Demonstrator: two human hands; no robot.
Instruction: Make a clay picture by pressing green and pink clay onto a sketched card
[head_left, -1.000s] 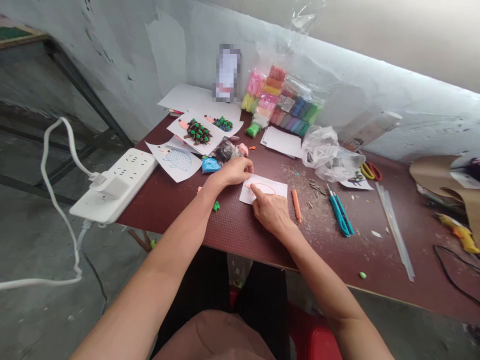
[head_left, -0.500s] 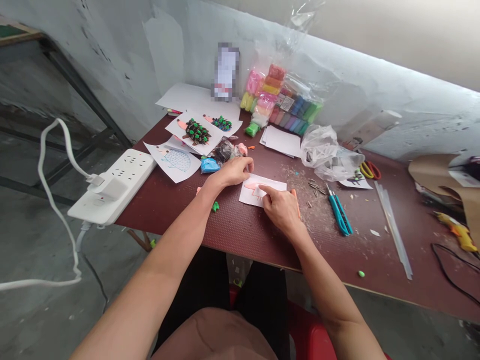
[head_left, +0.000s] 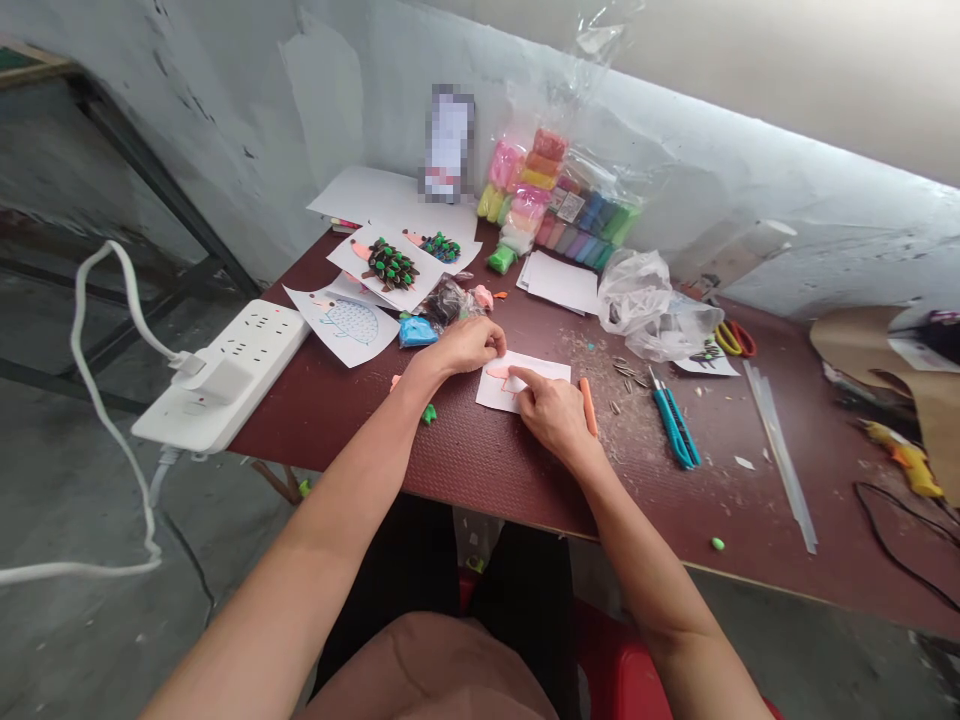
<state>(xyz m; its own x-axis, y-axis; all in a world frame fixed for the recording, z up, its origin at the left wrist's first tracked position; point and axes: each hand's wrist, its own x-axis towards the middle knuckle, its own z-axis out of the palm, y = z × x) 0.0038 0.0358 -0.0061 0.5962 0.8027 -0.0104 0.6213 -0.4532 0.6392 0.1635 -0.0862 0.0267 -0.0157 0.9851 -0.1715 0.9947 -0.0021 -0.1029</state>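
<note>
My right hand (head_left: 553,412) presses its extended index finger onto a pink clay shape (head_left: 499,373) on a small white paper card (head_left: 489,398). Thin orange lines show beside the fingertip. My left hand (head_left: 469,346) lies flat on the maroon table (head_left: 465,450), its fingertips next to the card's upper left corner. An orange clay-modelling stick (head_left: 589,406) lies just right of my right hand. Neither hand grips anything.
Hedgehog pictures on paper (head_left: 341,325) and a clay-filled bag (head_left: 555,195) stand beyond my hands. Teal craft knives (head_left: 673,428), seeds, and clay crumbs lie to the right. A power strip (head_left: 225,372) rests at the table's left edge.
The card now shows a filled pink shape where an oval outline showed earlier. My right index finger has moved onto this shape, uncovering the orange stick. My left hand has barely moved.
</note>
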